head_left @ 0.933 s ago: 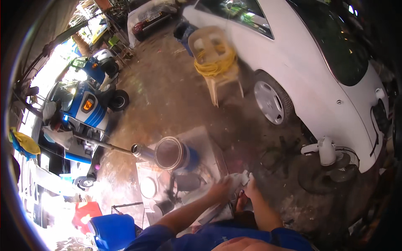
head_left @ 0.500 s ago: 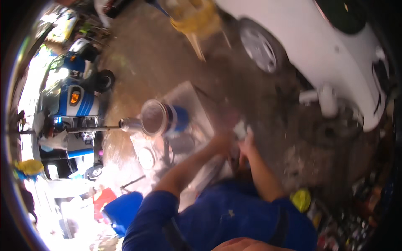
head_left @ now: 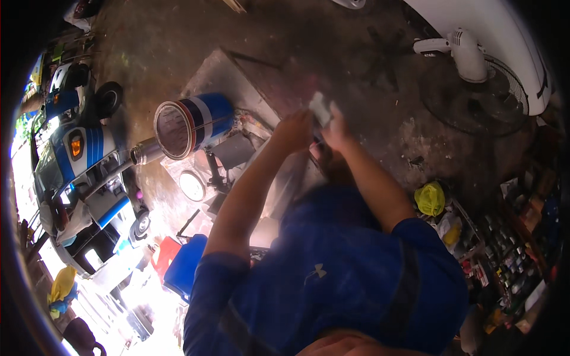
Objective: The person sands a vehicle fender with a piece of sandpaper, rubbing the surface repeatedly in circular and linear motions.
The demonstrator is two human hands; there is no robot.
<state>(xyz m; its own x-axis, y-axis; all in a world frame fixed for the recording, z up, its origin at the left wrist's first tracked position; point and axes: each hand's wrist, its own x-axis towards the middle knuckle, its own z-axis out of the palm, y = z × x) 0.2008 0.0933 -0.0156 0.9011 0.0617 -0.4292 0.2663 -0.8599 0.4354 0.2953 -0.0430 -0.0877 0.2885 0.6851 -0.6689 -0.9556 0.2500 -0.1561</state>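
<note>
My left hand (head_left: 295, 132) is closed beside the near right edge of the metal-topped table (head_left: 217, 71), its fingers mostly hidden by its back. Just to its right, my right hand (head_left: 337, 132) holds a small pale grey-white piece (head_left: 320, 110), like a folded cloth or pad, between thumb and fingers. The piece reaches up between the two hands; motion blurs it. Under the hands, a small dark and reddish thing (head_left: 317, 153) shows in part. Whatever the left fingers grip, I cannot make out.
A blue striped bucket (head_left: 205, 121) lies on its side on the table, near a metal can (head_left: 146, 152) and a round white lid (head_left: 192, 186). A fan (head_left: 469, 59) rests on the floor at right, by a white car (head_left: 504, 29). A blue-white vehicle (head_left: 80, 148) stands left.
The view has swung, so the table, bucket and hands sit higher in the picture. Both hands remain close together, with the pale piece still in the right one.
</note>
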